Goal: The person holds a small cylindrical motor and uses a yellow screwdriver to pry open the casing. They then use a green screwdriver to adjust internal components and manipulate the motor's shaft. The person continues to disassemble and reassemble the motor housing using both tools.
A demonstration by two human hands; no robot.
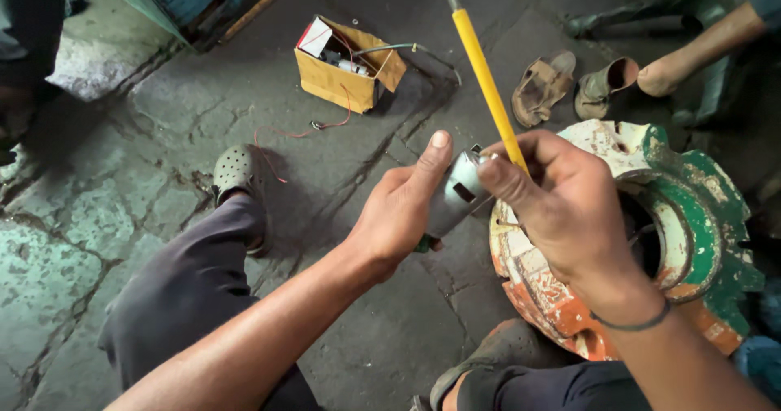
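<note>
Currently left hand clenched round a smooth grey metal cylinder, held above the cracked stone floor. Right hand grasps a yellow-handled screwdriver at its tip. Worn cardboard box behind holds wires, small parts. Chipped painted cast housing just beside.

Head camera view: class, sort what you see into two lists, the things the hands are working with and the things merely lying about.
In hand:
- left hand gripping a small grey metal cylinder
- right hand holding a yellow-handled tool against it

Lying about:
- open yellow cardboard box with wires
- worn sandals
- large painted toothed wheel
- loose red wire on the stone floor
</note>
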